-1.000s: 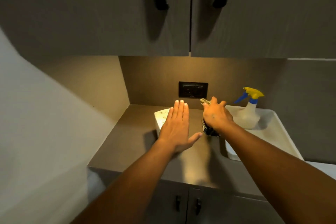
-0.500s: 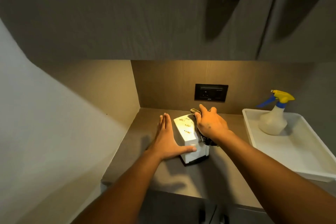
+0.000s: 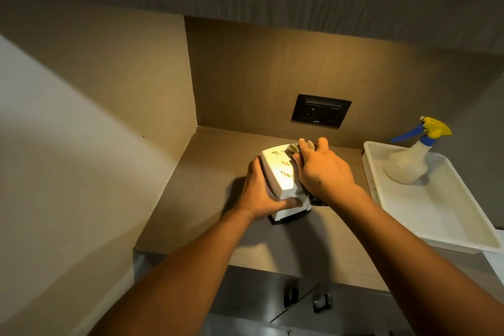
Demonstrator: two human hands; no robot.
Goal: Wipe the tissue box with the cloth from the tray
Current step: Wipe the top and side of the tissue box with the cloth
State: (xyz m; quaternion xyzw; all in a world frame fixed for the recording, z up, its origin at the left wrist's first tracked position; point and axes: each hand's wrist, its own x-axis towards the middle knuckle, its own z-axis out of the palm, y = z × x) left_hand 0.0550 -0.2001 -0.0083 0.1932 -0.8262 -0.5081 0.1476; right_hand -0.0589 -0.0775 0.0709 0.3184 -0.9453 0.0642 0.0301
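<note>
White tissue box (image 3: 281, 177) is sitting on the brown surface (image 3: 207, 188), left hand (image 3: 261, 194) gripping its side. Right hand (image 3: 319, 172) is closing over a cloth (image 3: 293, 149), mostly hidden, pressing it against the box.

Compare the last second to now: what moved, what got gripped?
The left hand, flat and hovering a second ago, came down and now has a grip on the tissue box's left side. The right hand brought the cloth from beside the box onto its top. Spray bottle stays in the tray.
</note>
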